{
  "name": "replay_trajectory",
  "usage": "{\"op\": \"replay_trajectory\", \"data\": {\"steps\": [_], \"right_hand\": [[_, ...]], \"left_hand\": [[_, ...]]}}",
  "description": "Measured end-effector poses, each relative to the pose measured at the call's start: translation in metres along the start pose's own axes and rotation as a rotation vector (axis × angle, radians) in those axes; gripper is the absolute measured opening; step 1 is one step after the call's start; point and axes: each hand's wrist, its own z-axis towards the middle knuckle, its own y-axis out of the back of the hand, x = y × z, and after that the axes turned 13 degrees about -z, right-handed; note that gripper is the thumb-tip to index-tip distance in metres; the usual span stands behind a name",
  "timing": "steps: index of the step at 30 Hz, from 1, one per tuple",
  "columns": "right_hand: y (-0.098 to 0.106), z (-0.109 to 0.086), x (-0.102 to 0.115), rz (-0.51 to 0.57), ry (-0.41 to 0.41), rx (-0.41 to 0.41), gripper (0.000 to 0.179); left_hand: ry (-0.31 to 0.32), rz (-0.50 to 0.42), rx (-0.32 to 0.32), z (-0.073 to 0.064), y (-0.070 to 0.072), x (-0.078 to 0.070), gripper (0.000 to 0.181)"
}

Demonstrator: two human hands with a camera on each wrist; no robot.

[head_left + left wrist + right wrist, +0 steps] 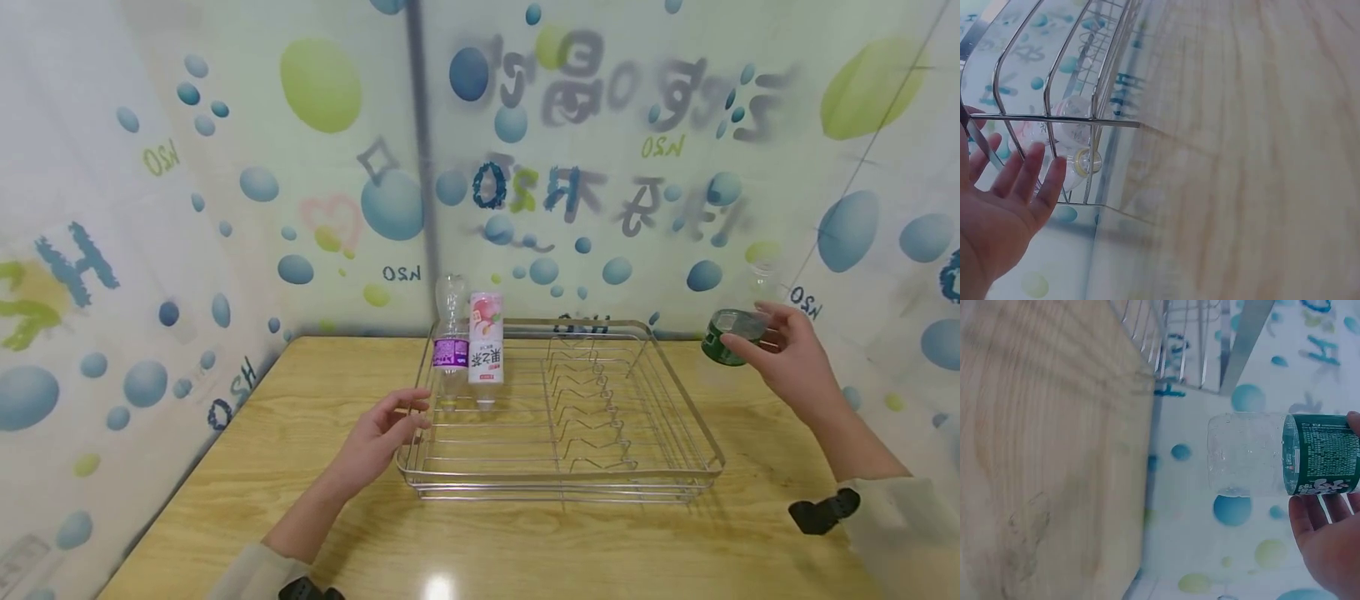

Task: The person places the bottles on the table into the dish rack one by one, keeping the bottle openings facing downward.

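Observation:
My right hand (795, 358) grips a clear plastic bottle with a green label (733, 337), held above the right back of the table. In the right wrist view the bottle (1250, 454) shows its clear lower end past the fingers. My left hand (378, 437) is at the left side of a wire dish rack (562, 477), fingers spread loosely at its rim; whether they touch the wires is unclear. Inside the rack, at its left, stand a clear bottle with a purple label (451, 352) and a pink-and-white labelled bottle (487, 337), side by side.
The rack's right half has a row of zigzag wire dividers (592, 400). It stands on a wooden table (300, 500), close to the back edge. A printed curtain (337, 167) with blue and green dots hangs behind and at both sides.

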Motion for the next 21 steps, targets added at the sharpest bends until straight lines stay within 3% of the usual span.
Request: {"op": "replay_trajectory", "data": {"steps": [4, 9, 16, 21], "right_hand": [[0.001, -0.003, 0.026, 0.035, 0.057, -0.027, 0.080], [-0.003, -0.005, 0.056, 0.069, 0.140, -0.041, 0.075], [-0.014, -0.014, 0.091, 0.085, 0.235, 0.016, 0.071], [-0.024, -0.022, 0.112, 0.043, 0.298, 0.060, 0.074]], "left_hand": [[-0.005, 0.102, -0.068, -0.001, 0.000, -0.005, 0.040], [-0.024, 0.171, -0.110, 0.000, 0.002, -0.012, 0.038], [-0.108, 0.278, -0.115, 0.008, -0.002, -0.021, 0.036], [-0.156, 0.317, -0.094, 0.013, -0.012, -0.031, 0.034]]}}
